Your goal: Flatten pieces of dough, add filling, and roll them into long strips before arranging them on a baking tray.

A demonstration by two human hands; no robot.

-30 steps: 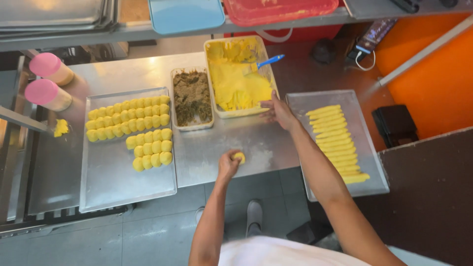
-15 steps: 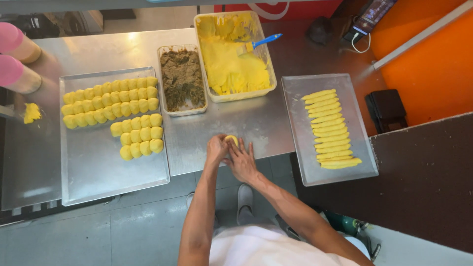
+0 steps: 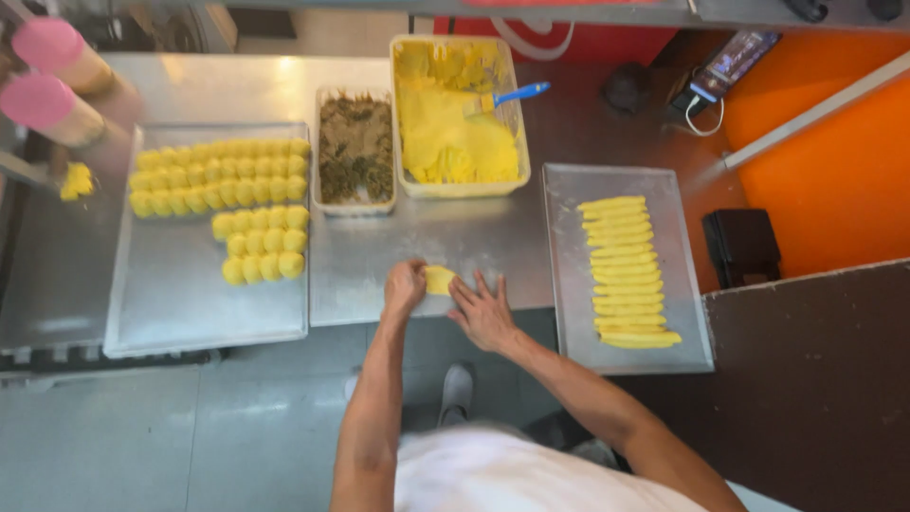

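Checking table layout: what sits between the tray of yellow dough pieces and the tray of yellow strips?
In the head view, bare steel table with one flat yellow dough piece on it, left hand and right hand touching it.

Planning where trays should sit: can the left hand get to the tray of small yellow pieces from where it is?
Probably yes: the left hand rests on the dough piece, and only bare steel table lies between it and the tray.

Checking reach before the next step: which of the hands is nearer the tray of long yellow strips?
Right. The right hand lies just left of the tray of long yellow strips; the left hand is farther left, beyond the yellow dough piece.
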